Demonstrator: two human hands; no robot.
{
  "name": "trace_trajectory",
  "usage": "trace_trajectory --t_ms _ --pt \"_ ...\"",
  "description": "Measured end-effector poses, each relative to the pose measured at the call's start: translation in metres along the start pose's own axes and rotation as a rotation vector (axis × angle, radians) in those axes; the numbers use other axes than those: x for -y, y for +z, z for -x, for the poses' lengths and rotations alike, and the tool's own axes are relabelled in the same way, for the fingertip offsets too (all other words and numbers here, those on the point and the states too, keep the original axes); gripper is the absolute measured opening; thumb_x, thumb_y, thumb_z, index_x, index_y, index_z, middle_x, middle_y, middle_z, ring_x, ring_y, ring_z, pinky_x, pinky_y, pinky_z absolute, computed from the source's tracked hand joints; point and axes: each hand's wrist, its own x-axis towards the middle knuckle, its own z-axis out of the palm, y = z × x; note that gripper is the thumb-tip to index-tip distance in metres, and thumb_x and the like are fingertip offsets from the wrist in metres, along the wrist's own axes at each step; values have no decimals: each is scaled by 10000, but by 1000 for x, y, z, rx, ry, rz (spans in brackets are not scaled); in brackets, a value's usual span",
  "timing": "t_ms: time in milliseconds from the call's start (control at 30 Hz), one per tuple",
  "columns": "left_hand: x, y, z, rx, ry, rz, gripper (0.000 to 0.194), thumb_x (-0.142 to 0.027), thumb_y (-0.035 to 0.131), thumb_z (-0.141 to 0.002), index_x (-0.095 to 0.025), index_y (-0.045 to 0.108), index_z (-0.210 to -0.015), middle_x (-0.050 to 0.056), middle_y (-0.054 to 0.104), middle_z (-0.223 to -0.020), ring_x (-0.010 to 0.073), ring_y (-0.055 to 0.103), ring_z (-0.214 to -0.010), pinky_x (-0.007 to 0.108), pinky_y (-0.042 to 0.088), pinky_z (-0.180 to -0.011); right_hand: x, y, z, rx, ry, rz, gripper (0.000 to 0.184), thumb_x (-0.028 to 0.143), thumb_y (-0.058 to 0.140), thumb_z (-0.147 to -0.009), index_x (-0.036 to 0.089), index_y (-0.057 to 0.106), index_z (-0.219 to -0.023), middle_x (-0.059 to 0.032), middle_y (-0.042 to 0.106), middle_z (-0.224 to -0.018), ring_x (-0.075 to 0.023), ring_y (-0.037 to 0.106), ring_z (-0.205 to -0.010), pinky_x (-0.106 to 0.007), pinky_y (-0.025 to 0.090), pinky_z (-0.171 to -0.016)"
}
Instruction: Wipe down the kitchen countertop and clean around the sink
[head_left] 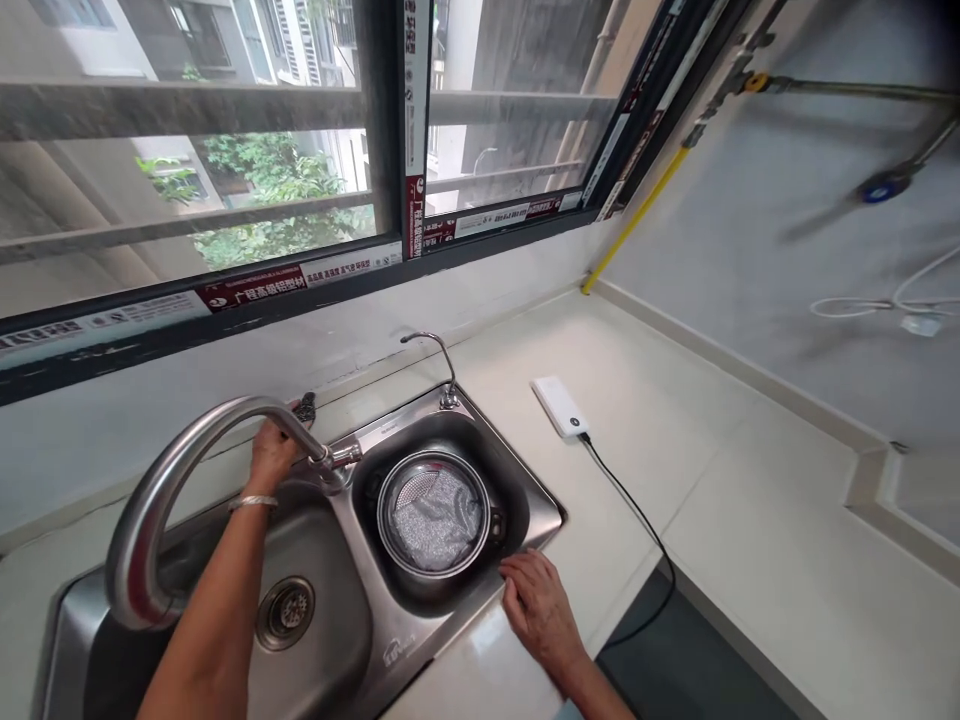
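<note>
My left hand [271, 455] reaches behind the big curved faucet [217, 420]. It is closed on a dark, rough-looking wad [306, 407] at the counter strip under the window; the faucet hides part of the fingers. On the front right rim of the steel double sink [409, 640] rests my right hand [536, 605], fingers loosely bent and nothing in them. In the right basin sits a round pot [382, 510] with dark side handles. Inside the pot lies a shiny silvery mesh-like or crumpled item [439, 515], whose kind I cannot tell.
A thin second spout [442, 355] rises at the sink's back corner. Right of the sink, a white power bank [559, 405] lies on the counter, its black cable [637, 510] trailing over the edge. The left basin shows a drain [286, 612]. A yellow pipe [634, 220] stands in the corner.
</note>
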Motion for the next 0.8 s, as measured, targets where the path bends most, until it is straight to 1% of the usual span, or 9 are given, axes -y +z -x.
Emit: trace_trajectory --t_ms 67,100,167,267,367,500,667,733,800 --pt "4 12 -16 111 202 -115 490 -395 546 -881 -156 642 -1299 147 647 -1363 301 572 -1304 458 423 -1180 0 -1 0 17 3 8 252 87 509 -937 225 668 -1076 -46 742 -1023 -209 687 -987 -487 505 -1062" --pt "5 18 -22 154 256 -186 492 -373 523 -898 -151 627 -1325 154 618 -1412 301 550 -1336 458 400 -1198 -1 -1 1 23 6 10 254 89 509 -937 227 667 -1082 -45 742 -1023 -209 688 -987 -488 505 -1062" --pt "5 31 -30 217 270 -326 480 -339 477 -933 -135 614 -1345 173 595 -1439 314 551 -1327 478 408 -1183 -1 -2 1 37 10 11 257 90 517 -933 227 669 -1089 -43 745 -1026 -208 691 -993 -485 505 -1062" --pt "0 43 -38 251 265 -471 423 -317 448 -969 -138 646 -1296 181 637 -1366 322 603 -1220 485 463 -1098 -1 -4 1 51 18 9 264 85 532 -919 226 675 -1090 -37 748 -1039 -204 691 -1004 -474 502 -1061" --pt "-4 45 -44 286 336 -505 392 -302 442 -989 -148 661 -1277 161 657 -1337 301 603 -1197 462 457 -1086 -1 -5 1 47 18 10 274 79 539 -907 227 678 -1090 -33 752 -1047 -201 691 -1007 -462 501 -1051" --pt "-6 43 -48 338 385 -526 386 -290 440 -1003 -157 666 -1285 138 652 -1361 284 596 -1198 432 445 -1085 0 -6 -1 46 -5 28 269 78 539 -908 226 666 -1093 -33 752 -1046 -201 691 -1002 -451 498 -1038" --pt "0 46 -52 371 467 -504 389 -270 415 -1008 -162 696 -1253 155 664 -1335 285 607 -1157 443 458 -1045 0 -8 -2 57 -23 47 263 78 525 -917 225 651 -1096 -37 749 -1041 -205 687 -1006 -451 497 -1030" --pt "6 46 -53 394 538 -489 403 -245 418 -995 -157 686 -1283 161 659 -1346 288 598 -1177 444 446 -1054 0 -8 -2 59 -23 49 265 74 526 -916 225 650 -1097 -39 749 -1045 -204 686 -1010 -450 497 -1030" --pt "11 42 -53 450 636 -481 430 -211 485 -949 -145 653 -1339 165 638 -1385 285 579 -1231 437 406 -1104 0 -8 -3 63 -23 48 264 70 524 -917 222 649 -1094 -39 749 -1046 -202 686 -1012 -451 495 -1034"
